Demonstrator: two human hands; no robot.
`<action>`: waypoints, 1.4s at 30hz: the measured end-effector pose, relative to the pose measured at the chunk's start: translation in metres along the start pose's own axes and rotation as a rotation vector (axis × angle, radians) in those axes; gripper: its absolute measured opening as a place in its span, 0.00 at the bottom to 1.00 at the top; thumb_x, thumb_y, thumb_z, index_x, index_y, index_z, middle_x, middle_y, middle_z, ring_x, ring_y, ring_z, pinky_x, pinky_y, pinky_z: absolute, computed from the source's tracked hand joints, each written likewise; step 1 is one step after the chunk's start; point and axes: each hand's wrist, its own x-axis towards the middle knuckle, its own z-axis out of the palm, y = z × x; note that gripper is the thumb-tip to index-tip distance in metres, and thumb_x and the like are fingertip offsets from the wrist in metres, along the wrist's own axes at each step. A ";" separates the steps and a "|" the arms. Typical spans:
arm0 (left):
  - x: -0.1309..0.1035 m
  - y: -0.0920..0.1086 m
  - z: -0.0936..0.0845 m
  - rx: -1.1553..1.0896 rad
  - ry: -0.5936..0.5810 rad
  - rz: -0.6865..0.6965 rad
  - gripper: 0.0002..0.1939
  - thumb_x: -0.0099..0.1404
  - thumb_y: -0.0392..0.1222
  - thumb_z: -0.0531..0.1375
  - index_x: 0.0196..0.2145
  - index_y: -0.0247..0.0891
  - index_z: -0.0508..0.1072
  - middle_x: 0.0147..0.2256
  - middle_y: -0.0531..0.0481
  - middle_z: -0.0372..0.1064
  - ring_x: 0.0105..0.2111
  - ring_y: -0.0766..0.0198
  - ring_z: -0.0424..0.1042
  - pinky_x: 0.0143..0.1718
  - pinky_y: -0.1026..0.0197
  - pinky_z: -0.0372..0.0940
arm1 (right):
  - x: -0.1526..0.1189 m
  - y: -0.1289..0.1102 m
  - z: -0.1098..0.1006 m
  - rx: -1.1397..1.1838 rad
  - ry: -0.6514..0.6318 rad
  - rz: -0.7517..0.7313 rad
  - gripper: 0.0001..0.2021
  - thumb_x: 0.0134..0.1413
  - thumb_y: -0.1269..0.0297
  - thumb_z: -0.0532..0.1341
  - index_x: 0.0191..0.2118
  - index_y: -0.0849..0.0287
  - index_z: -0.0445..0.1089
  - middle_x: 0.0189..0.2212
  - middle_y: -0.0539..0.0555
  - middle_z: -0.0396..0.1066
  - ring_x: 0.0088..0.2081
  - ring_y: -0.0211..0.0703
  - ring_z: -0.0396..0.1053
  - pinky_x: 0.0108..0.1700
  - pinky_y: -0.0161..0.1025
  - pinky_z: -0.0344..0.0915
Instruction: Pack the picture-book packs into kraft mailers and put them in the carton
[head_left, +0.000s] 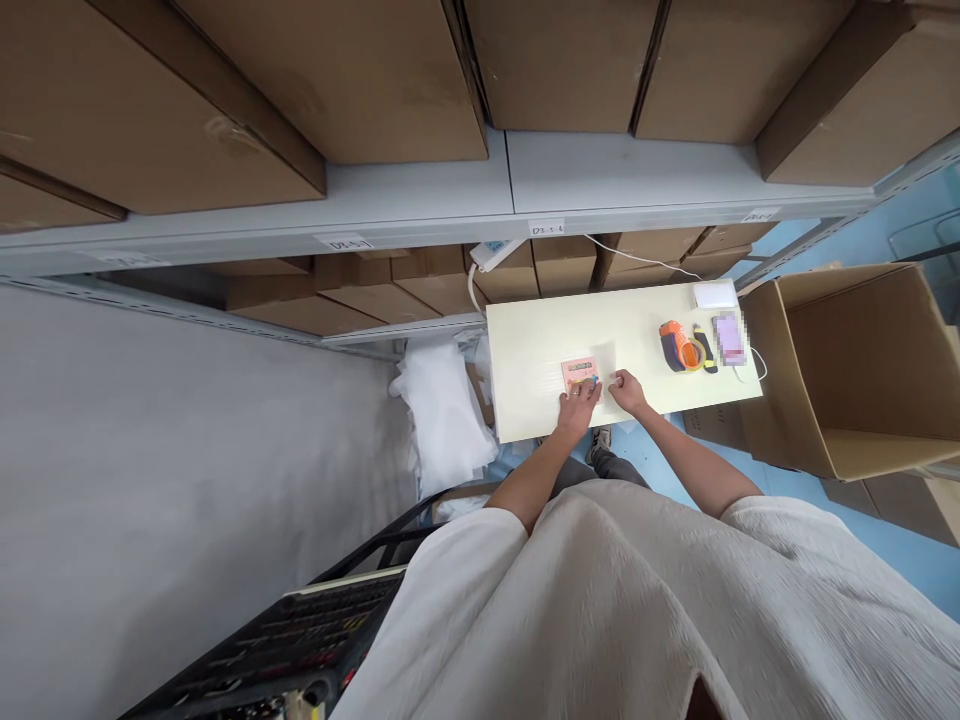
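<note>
A small pink printed card [579,368] with colourful details lies on the pale tabletop. My left hand [577,406] rests on its lower part, fingers spread and flat, covering some of the print. A clear plastic film or bag [604,355] extends to the right of the card; whether the card is inside it I cannot tell. Close by, my right hand [627,391] is closed in a pinch at the film's right edge. The pinched bit itself is too small to see clearly.
On the table [525,340] an orange tape dispenser [681,347], a phone [728,338] and a white box [715,294] lie to the right. An open carton [870,370] stands beyond. White packing bags [448,410] sit left. Shelves of cardboard boxes [562,65] rise ahead.
</note>
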 end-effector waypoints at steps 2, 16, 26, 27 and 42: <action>-0.001 -0.003 -0.001 0.004 -0.011 0.014 0.41 0.77 0.33 0.54 0.81 0.59 0.54 0.78 0.41 0.55 0.75 0.41 0.57 0.68 0.34 0.64 | -0.002 -0.003 0.001 -0.013 -0.003 -0.001 0.14 0.47 0.64 0.61 0.42 0.51 0.70 0.27 0.46 0.70 0.34 0.50 0.71 0.41 0.42 0.68; -0.004 -0.035 -0.024 -0.259 0.152 -0.046 0.39 0.69 0.26 0.51 0.76 0.39 0.62 0.75 0.38 0.63 0.74 0.50 0.61 0.71 0.47 0.62 | -0.012 -0.022 0.059 -0.107 -0.127 -0.166 0.14 0.54 0.69 0.60 0.47 0.52 0.75 0.34 0.50 0.79 0.40 0.49 0.76 0.48 0.41 0.72; -0.005 -0.033 -0.020 -0.139 -0.029 -0.070 0.39 0.67 0.27 0.54 0.74 0.45 0.66 0.74 0.42 0.66 0.76 0.47 0.57 0.71 0.40 0.58 | -0.005 -0.006 0.046 -0.065 0.013 -0.064 0.16 0.55 0.67 0.60 0.48 0.54 0.79 0.47 0.57 0.81 0.49 0.52 0.78 0.59 0.47 0.74; -0.005 -0.032 -0.018 -0.135 -0.029 -0.084 0.39 0.67 0.27 0.54 0.73 0.45 0.67 0.75 0.43 0.64 0.77 0.45 0.56 0.72 0.38 0.58 | -0.002 -0.005 0.045 -0.073 0.051 -0.024 0.16 0.54 0.66 0.61 0.47 0.55 0.79 0.46 0.58 0.81 0.48 0.52 0.78 0.58 0.47 0.74; 0.031 -0.004 -0.016 -0.385 -0.010 -0.173 0.29 0.73 0.34 0.56 0.68 0.49 0.74 0.69 0.49 0.74 0.72 0.48 0.66 0.71 0.40 0.64 | 0.008 -0.004 0.011 0.084 0.006 0.155 0.07 0.50 0.60 0.66 0.31 0.52 0.67 0.29 0.48 0.73 0.34 0.45 0.71 0.37 0.38 0.66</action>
